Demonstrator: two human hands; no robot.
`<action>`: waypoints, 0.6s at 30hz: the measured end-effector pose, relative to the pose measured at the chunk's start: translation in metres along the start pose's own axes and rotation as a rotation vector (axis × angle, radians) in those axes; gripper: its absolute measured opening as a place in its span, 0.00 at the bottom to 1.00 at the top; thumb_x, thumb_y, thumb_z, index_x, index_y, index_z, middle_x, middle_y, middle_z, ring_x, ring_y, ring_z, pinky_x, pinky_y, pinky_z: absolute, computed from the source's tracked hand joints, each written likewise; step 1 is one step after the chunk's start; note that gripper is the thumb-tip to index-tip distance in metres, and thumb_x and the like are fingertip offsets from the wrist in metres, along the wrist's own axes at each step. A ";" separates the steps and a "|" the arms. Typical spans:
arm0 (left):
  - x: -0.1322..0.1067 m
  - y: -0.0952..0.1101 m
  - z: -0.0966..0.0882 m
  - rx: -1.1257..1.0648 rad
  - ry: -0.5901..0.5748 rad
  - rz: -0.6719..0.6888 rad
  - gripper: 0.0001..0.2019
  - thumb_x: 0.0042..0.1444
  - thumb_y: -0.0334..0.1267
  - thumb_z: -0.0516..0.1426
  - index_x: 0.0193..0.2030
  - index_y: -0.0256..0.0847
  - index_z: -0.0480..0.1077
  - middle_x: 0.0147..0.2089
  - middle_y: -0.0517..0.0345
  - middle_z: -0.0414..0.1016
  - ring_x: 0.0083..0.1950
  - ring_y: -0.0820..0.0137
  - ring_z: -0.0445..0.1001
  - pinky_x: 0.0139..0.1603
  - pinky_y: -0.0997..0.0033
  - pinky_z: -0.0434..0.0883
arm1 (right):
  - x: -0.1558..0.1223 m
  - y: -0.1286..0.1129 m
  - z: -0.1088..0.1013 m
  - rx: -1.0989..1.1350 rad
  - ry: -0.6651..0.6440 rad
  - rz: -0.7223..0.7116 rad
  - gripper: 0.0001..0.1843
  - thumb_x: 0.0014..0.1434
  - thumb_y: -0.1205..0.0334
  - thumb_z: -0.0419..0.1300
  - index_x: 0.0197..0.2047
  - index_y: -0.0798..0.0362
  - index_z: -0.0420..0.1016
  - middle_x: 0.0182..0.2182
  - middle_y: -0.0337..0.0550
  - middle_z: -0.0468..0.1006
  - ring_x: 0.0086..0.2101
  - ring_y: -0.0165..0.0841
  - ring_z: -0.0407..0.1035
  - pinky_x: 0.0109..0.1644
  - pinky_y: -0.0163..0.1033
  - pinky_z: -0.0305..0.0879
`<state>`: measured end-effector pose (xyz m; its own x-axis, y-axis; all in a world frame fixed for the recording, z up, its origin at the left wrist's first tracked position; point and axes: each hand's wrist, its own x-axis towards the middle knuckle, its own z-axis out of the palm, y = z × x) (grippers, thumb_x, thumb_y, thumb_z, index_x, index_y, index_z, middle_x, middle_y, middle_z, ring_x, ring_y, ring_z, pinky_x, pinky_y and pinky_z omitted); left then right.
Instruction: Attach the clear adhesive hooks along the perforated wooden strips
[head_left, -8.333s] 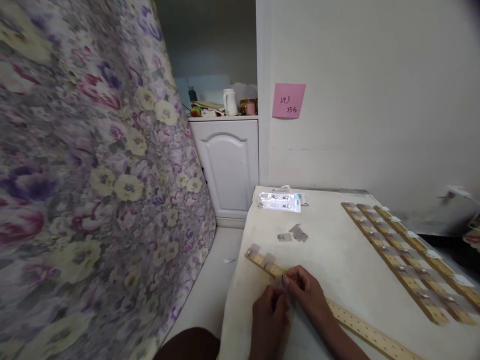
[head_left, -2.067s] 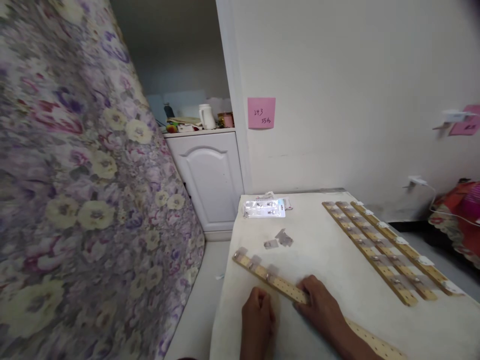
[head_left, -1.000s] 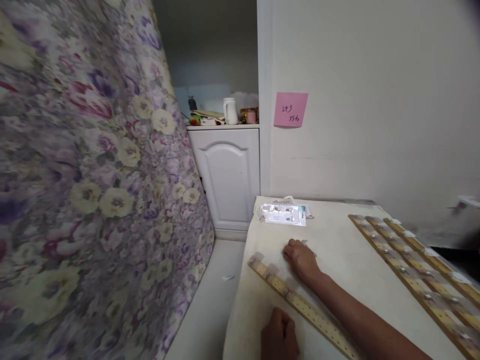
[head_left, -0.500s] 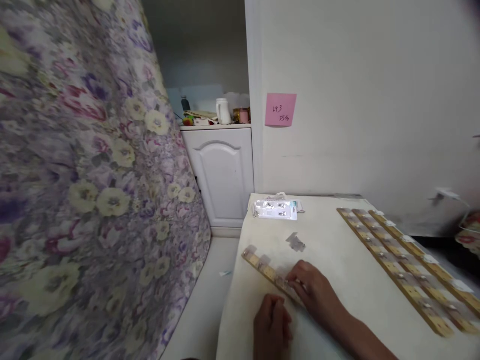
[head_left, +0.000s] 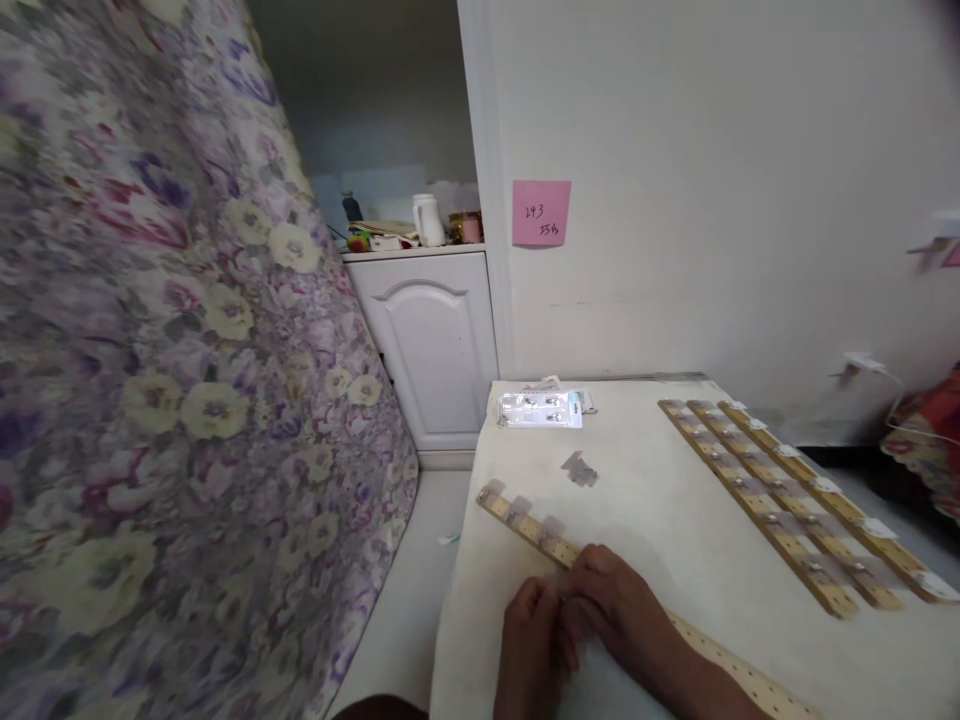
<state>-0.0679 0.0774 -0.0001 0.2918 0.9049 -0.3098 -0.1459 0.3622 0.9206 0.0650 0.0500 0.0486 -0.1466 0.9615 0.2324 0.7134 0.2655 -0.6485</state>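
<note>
A long wooden strip (head_left: pixel 534 531) dotted with small holes lies slantwise across the near part of the white table (head_left: pixel 660 510). Several small clear packets are fixed along its far end. My left hand (head_left: pixel 529 642) and my right hand (head_left: pixel 616 614) meet over the strip, fingers curled and pinched together on a small clear packet that I can barely make out. A few loose clear packets (head_left: pixel 579 469) lie just beyond the strip.
Three filled wooden strips (head_left: pixel 780 500) lie side by side at the right. A blister pack (head_left: pixel 538 409) sits at the table's far edge. A pink note (head_left: pixel 541 212) hangs on the wall. A flowered mattress (head_left: pixel 165 380) leans at left, a white cabinet (head_left: pixel 431 340) behind.
My right hand reached out to the loose packets, then came back to the strip. Now both hands are pinched together over it; fewer loose packets lie beyond.
</note>
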 end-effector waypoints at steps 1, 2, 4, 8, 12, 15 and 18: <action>0.000 0.000 0.000 -0.030 -0.006 -0.009 0.19 0.48 0.55 0.56 0.25 0.42 0.58 0.16 0.67 0.66 0.12 0.80 0.57 0.13 0.77 0.47 | -0.001 0.001 0.000 0.024 0.000 0.000 0.15 0.61 0.65 0.51 0.25 0.50 0.72 0.33 0.40 0.70 0.34 0.30 0.66 0.39 0.34 0.62; 0.001 0.000 0.000 -0.064 -0.014 -0.013 0.18 0.48 0.54 0.57 0.24 0.42 0.58 0.16 0.68 0.66 0.12 0.80 0.57 0.13 0.77 0.47 | -0.002 0.002 0.001 0.055 0.004 -0.001 0.15 0.61 0.65 0.51 0.25 0.50 0.72 0.33 0.40 0.70 0.34 0.30 0.66 0.39 0.34 0.63; 0.000 0.000 0.001 -0.108 -0.028 -0.014 0.17 0.48 0.52 0.57 0.24 0.42 0.58 0.15 0.68 0.65 0.11 0.81 0.56 0.12 0.78 0.46 | -0.004 0.006 0.003 0.135 0.036 -0.007 0.12 0.60 0.64 0.51 0.29 0.49 0.73 0.34 0.40 0.71 0.35 0.30 0.67 0.39 0.34 0.64; -0.001 0.001 0.004 -0.127 -0.041 -0.020 0.16 0.50 0.51 0.56 0.25 0.42 0.59 0.16 0.66 0.68 0.10 0.80 0.57 0.11 0.80 0.47 | -0.008 0.017 0.006 0.228 0.176 0.068 0.09 0.59 0.59 0.52 0.39 0.48 0.72 0.36 0.41 0.72 0.34 0.32 0.68 0.38 0.36 0.65; -0.004 0.004 0.006 -0.125 -0.015 -0.039 0.15 0.50 0.50 0.56 0.25 0.41 0.59 0.17 0.65 0.70 0.11 0.81 0.58 0.11 0.81 0.47 | -0.011 0.029 0.007 0.244 0.251 0.267 0.11 0.59 0.56 0.52 0.41 0.49 0.70 0.32 0.40 0.73 0.29 0.32 0.67 0.36 0.38 0.64; -0.004 0.006 0.008 -0.131 -0.018 -0.048 0.15 0.50 0.49 0.56 0.26 0.41 0.59 0.18 0.64 0.70 0.11 0.81 0.59 0.11 0.81 0.47 | -0.011 0.035 0.008 0.325 0.199 0.337 0.11 0.57 0.56 0.52 0.41 0.50 0.70 0.29 0.38 0.74 0.29 0.32 0.68 0.35 0.37 0.64; -0.003 0.004 0.009 -0.142 -0.025 -0.061 0.15 0.51 0.49 0.56 0.27 0.41 0.59 0.19 0.64 0.71 0.11 0.81 0.60 0.11 0.81 0.46 | -0.009 0.039 0.011 0.385 0.169 0.357 0.11 0.56 0.56 0.53 0.41 0.50 0.69 0.27 0.36 0.73 0.27 0.32 0.68 0.33 0.36 0.64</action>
<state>-0.0606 0.0743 0.0067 0.3275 0.8752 -0.3561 -0.2588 0.4456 0.8570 0.0866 0.0523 0.0132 0.1934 0.9802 0.0419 0.3921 -0.0381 -0.9191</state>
